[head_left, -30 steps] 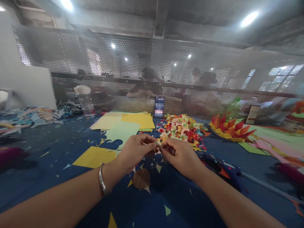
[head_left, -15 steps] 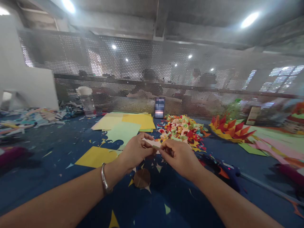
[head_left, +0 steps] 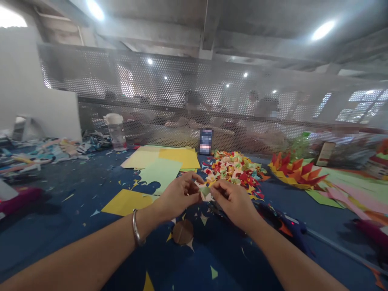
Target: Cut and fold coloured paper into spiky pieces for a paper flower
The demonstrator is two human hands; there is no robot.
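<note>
Now the small pale-green paper piece (head_left: 205,190) is showing broader! The right hand (head_left: 236,202) is pinching it; the left hand (head_left: 177,193) is spreading open beside it, likely readjusting.

Left forearm (head_left: 91,250) and right forearm (head_left: 285,250) angle in from the lower corners, converging mid-frame. Left hand (head_left: 174,197): fingers bent, thumb reaching forward, gap between thumb and index tips. Right hand (head_left: 235,204): thumb and index pinched, other fingers curled. Fingertips near each other.
</note>
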